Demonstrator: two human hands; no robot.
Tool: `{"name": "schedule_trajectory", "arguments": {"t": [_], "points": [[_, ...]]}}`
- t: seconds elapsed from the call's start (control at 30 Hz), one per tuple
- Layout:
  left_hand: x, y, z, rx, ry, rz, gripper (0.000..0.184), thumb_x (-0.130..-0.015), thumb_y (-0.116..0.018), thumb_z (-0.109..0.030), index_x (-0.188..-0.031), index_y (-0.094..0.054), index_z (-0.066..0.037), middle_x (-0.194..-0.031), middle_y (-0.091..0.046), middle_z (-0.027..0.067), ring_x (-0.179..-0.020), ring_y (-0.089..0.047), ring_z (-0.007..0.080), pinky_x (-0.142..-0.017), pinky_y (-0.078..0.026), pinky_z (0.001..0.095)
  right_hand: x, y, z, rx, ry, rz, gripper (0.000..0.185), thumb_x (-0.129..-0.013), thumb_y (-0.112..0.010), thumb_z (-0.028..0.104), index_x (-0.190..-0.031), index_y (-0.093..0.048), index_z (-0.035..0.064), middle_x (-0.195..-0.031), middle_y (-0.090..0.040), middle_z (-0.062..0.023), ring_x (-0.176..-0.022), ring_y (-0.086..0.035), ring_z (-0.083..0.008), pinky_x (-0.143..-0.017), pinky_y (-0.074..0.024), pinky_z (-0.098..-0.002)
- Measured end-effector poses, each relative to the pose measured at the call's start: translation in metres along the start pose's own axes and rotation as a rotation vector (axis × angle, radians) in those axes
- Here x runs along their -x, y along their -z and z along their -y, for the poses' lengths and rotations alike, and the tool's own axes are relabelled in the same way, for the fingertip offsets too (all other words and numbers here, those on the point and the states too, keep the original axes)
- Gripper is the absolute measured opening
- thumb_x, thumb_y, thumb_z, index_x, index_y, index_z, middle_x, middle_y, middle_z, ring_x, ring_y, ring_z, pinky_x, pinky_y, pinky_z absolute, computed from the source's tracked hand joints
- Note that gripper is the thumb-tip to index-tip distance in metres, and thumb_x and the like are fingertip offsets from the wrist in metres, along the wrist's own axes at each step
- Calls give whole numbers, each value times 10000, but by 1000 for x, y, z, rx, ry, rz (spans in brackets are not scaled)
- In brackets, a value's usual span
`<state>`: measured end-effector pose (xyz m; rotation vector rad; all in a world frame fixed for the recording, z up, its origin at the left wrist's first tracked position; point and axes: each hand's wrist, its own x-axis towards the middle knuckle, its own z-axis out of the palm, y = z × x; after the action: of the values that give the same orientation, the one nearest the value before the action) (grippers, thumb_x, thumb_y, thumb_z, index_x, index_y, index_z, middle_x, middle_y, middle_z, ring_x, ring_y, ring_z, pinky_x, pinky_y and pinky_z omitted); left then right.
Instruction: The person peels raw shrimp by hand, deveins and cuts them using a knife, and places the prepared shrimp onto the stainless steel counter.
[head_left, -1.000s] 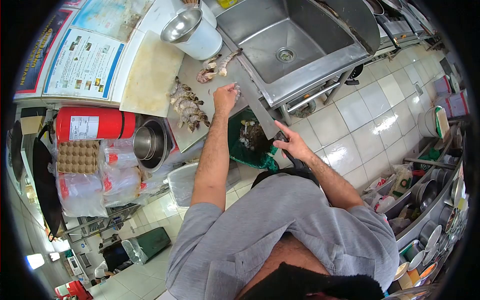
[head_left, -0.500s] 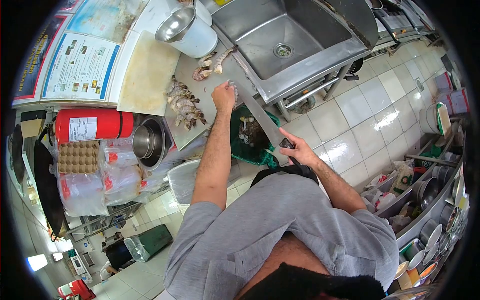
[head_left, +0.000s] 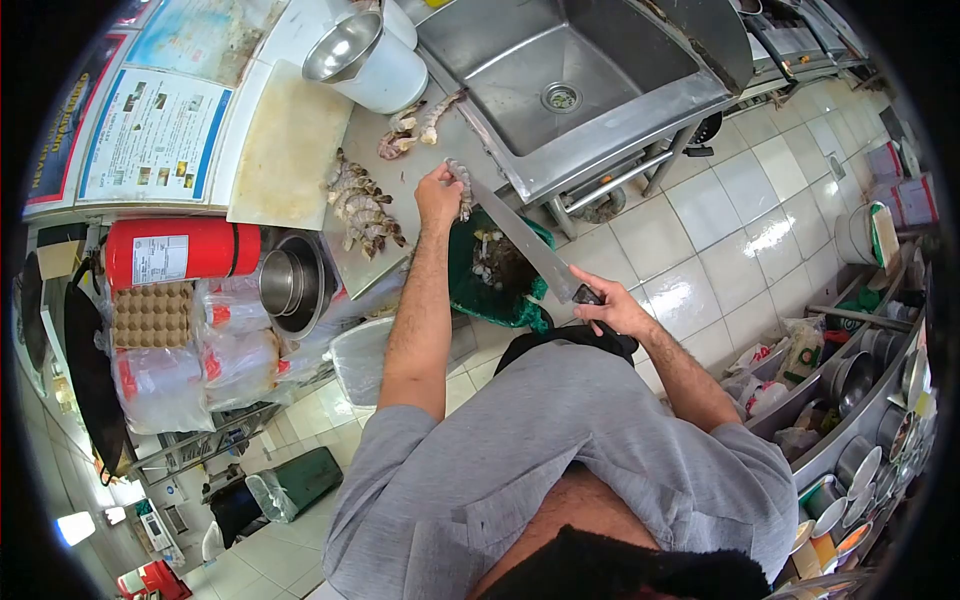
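Note:
My left hand (head_left: pixel 438 196) is closed on a grey, ridged prawn (head_left: pixel 461 187), held over the edge of the steel counter (head_left: pixel 400 185). My right hand (head_left: pixel 612 308) grips the black handle of a large knife (head_left: pixel 530 246). Its long blade points up and left, with the tip close beside the prawn; whether they touch I cannot tell. A row of prawns (head_left: pixel 362 208) lies on the counter left of my left hand. More pieces of prawn (head_left: pixel 400 135) lie farther back. Below the blade hangs a green-lined bin (head_left: pixel 482 306) with scraps inside.
A steel sink (head_left: pixel 610 75) stands at the back right. A white bucket (head_left: pixel 395 75) with a metal bowl and a pale cutting board (head_left: pixel 290 150) are at the back left. Nearby are a red cylinder (head_left: pixel 180 250), steel pots (head_left: pixel 290 285) and an egg tray (head_left: pixel 152 318). Shelves (head_left: pixel 820 440) line the right.
The view has shifted slightly. The prawn in my left hand shows more fully beside the blade tip. My right hand and the knife have turned a little and moved slightly right.

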<state>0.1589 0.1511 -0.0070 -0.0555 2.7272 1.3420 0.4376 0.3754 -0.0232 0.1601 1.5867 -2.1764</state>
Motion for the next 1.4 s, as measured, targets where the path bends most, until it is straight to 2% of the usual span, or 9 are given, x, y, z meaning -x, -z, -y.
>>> {"name": "schedule_trajectory", "arguments": {"t": [0.1,0.37,0.57,0.63,0.73,0.8,0.87,1.17,1.4], "points": [[0,0,2,-5,-48,-6,520,-742,-694,47,-1249,-582,7,-1004,-673,98,-653,-660,156,-550,-530,291,-1,8,3,42,-19,20,739,-855,-637,-11,-1485,-303,185,-777,-564,-18,-508,-484,-80,-472,-437,-235],[-12,-1,23,-40,-73,-20,499,-713,-735,-90,-1186,-614,11,-1009,-693,144,-938,-663,259,-854,-506,353,9,16,20,103,-91,33,759,-833,-649,-21,-1478,-320,205,-743,-554,-4,-519,-482,-72,-489,-437,-237],[-14,-17,32,-8,0,-256,415,-735,-720,-260,-1050,-632,-4,-1029,-623,156,-956,-611,313,-839,-490,393,29,31,48,381,-62,-51,754,-821,-675,-12,-1459,-365,245,-705,-544,11,-523,-481,-73,-514,-453,-241],[-14,-22,27,-128,-38,-225,426,-733,-716,-227,-1080,-627,3,-1010,-642,182,-927,-632,288,-805,-501,365,26,21,66,450,-53,-108,747,-821,-683,15,-1459,-365,240,-698,-534,3,-515,-463,-67,-511,-454,-249],[-6,-26,12,-292,-172,-223,413,-727,-713,-195,-1083,-626,-3,-965,-660,193,-895,-649,278,-775,-510,356,6,12,76,796,145,-258,687,-838,-656,115,-1445,-369,263,-1050,-664,-167,-932,-646,-311,-833,-504,-371],[3,-19,-1,-330,-265,-255,387,-723,-713,-195,-1056,-631,-17,-939,-658,177,-892,-643,295,-778,-509,376,-8,4,83,925,192,-280,698,-834,-660,103,-1448,-362,248,-1044,-662,-166,-929,-644,-324,-820,-508,-383],[10,-6,-16,-312,-207,-19,239,-766,-661,-162,-996,-635,-100,-961,-612,121,-932,-596,332,-803,-496,439,-20,-6,88,1116,255,-298,702,-837,-646,103,-1453,-338,241,-1020,-655,-165,-902,-637,-355,-790,-522,-422],[7,17,4,-250,-493,34,235,-758,-701,-151,-964,-619,-74,-913,-619,110,-905,-606,313,-767,-494,436,-33,-20,93,1382,208,-231,697,-837,-620,117,-1451,-322,258,-1012,-633,-142,-869,-646,-346,-745,-545,-450],[5,14,5,-186,-414,47,231,-760,-704,-155,-955,-635,-52,-922,-626,112,-888,-607,299,-775,-498,413,-29,-16,108,1433,210,-282,698,-825,-640,113,-1442,-351,265,-929,-637,-134,-817,-647,-331,-712,-541,-442]]}}
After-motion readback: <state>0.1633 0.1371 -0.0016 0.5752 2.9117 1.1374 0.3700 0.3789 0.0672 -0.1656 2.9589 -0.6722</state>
